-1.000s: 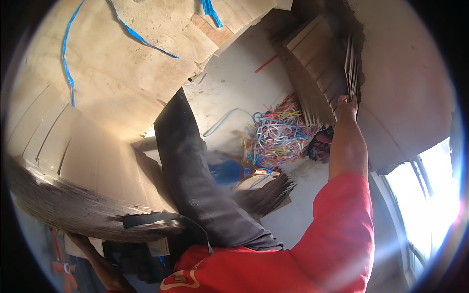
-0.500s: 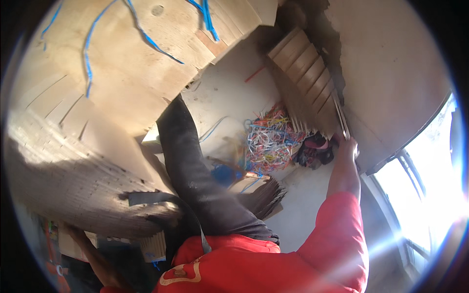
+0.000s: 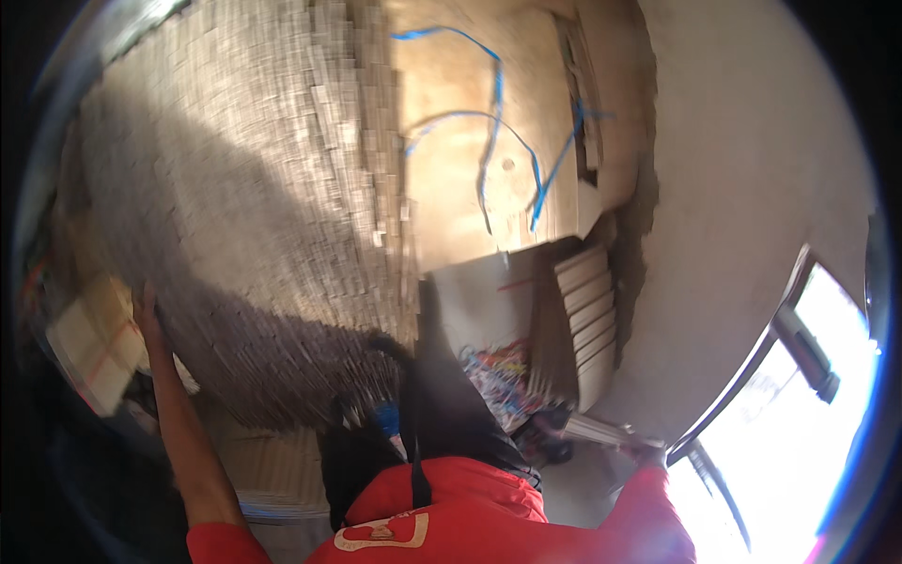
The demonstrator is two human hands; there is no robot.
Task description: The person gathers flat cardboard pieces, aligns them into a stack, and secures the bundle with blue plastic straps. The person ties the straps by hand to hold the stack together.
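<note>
My right hand point(image 3: 646, 449) is at the lower right, its fingers closed around one end of a thin bundle of flat cardboard sheets point(image 3: 594, 430). The bundle points left from the hand, edge-on and slightly blurred. My left arm reaches up on the far left. There my left hand point(image 3: 144, 308) lies at the side of a large stack of cardboard sheets point(image 3: 254, 188), with its blurred fingers seemingly stretched out. Beside that hand, a pale box-like bundle with a red line point(image 3: 94, 343) sits farther left.
Blue straps point(image 3: 498, 94) lie over a tan flat surface point(image 3: 451, 188). Another cardboard stack point(image 3: 584, 310) stands against the pale wall point(image 3: 742, 169). Shredded coloured strips point(image 3: 498, 376) lie on the floor. A bright window point(image 3: 799, 423) is at the right. Dark trousers point(image 3: 451, 414) show below.
The view has swung left, bringing the large stack to the upper middle. My left hand has come up beside it. My right hand has come away from the right-hand stack, carrying a thin bundle.
</note>
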